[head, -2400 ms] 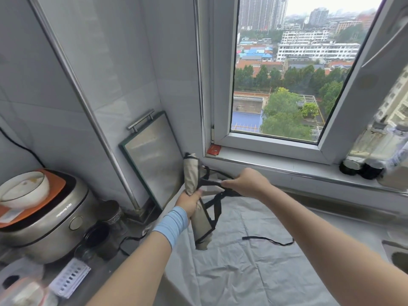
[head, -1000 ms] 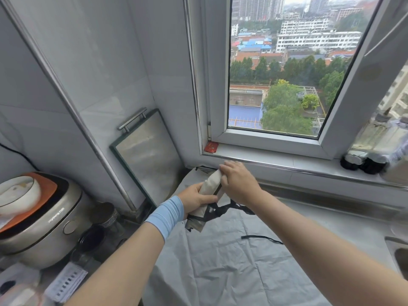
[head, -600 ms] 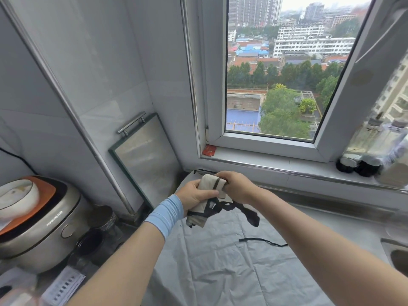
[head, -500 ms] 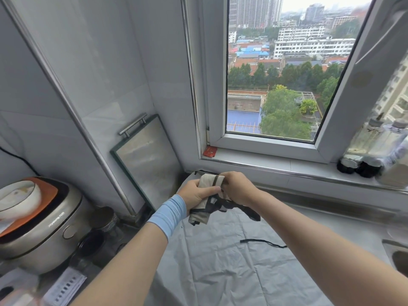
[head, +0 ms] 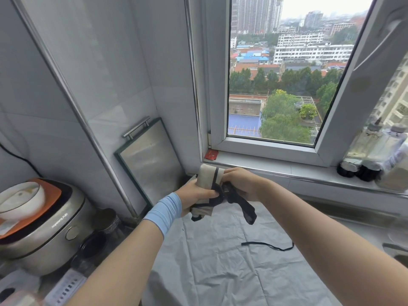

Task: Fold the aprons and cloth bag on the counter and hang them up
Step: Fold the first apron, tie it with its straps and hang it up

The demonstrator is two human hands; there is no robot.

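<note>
A beige cloth bundle point(head: 206, 176) with black trim is rolled up tight and held above the counter, just below the window sill. My left hand point(head: 196, 196) grips its lower half. My right hand point(head: 240, 183) holds the black strap point(head: 239, 203) against the roll, and the strap's loose end hangs down to the right. A pale grey cloth point(head: 220, 261) lies spread flat on the counter beneath my arms, with a thin black tie point(head: 268, 246) lying on it.
A rice cooker point(head: 47, 228) with a white bowl point(head: 18, 203) on top stands at the left. A steel board point(head: 152, 164) leans on the wall tiles. Dark jars point(head: 104, 226) sit beside the cooker. Bottles point(head: 375, 153) stand on the sill at right.
The long hanging bundle has been rolled short and compact. My right hand has brought the black strap in round the roll, and both hands now sit close together.
</note>
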